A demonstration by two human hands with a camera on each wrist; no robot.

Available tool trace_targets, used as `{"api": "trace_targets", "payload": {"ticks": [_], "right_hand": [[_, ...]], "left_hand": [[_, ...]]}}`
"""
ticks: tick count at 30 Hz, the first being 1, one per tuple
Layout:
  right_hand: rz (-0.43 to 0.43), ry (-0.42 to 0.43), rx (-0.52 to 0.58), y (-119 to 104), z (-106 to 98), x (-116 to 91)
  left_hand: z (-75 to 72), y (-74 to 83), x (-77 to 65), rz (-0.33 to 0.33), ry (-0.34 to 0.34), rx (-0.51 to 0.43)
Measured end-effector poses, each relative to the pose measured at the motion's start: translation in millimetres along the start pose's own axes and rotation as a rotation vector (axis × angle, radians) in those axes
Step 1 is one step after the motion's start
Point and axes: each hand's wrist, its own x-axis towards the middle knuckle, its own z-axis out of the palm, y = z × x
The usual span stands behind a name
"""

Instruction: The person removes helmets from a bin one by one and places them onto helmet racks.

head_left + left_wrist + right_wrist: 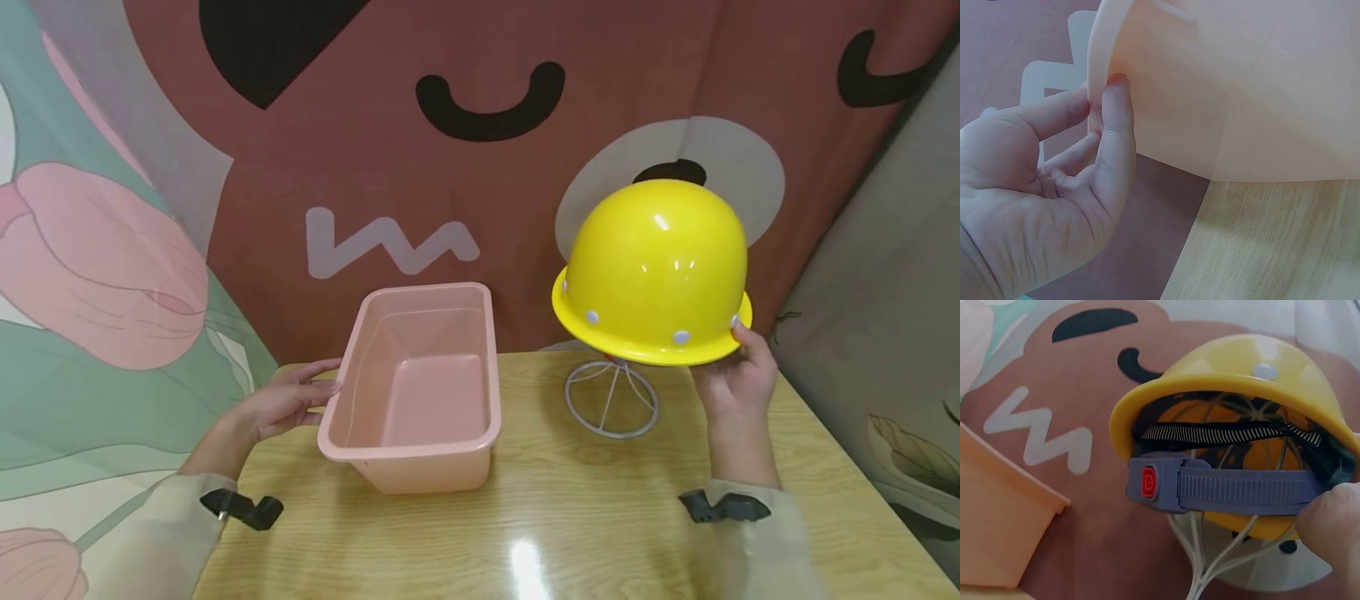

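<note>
A yellow hard hat (660, 267) is at the right in the head view. My right hand (738, 375) grips its brim at the right side, thumb on the outside. Below the hat is a white wire stand (611, 435) with a round base, its upper part hidden by the shell. The right wrist view shows the hat's grey adjustable headband (1241, 490) with a red button (1149, 482). A pink rectangular plastic tub (491, 375) stands at centre left. My left hand (288, 404) pinches its left rim between thumb and fingers. The tub's inside holds nothing.
Both things are on a wood-grain table (585, 533). A curtain (360, 167) with a cartoon bear print hangs close behind the table. Printed cloth (112, 275) bounds the left side, and a greyish curtain (885, 317) the right.
</note>
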Motion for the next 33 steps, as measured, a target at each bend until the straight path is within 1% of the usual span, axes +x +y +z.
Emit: {"api": "trace_targets", "payload": {"ticks": [5,9,15,19,26,30,33], "right_hand": [[0.006,-0.008,0.004,-2,-9,-1],[0.021,-0.023,-0.022,-4,-15,-1],[0.038,-0.019,-0.046,-8,-22,-1],[0.076,-0.033,-0.054,-14,-27,-2],[0.141,-0.091,-0.134,-23,-33,-2],[0.155,-0.102,-0.175,-25,-34,-2],[0.164,-0.101,-0.207,-26,-34,-3]], "left_hand": [[0.4,0.1,0.2,0.001,-0.003,-0.003],[-0.6,-1.0,0.3,0.009,-0.012,0.002],[-1.1,-1.7,1.5,0.012,-0.014,-0.005],[-1.2,-1.4,1.9,0.003,-0.003,-0.010],[-0.2,-1.0,1.4,0.009,0.002,-0.015],[-0.8,-1.7,1.8,0.015,0.001,-0.007],[-1.0,-1.8,1.1,0.017,0.005,0.024]]}}
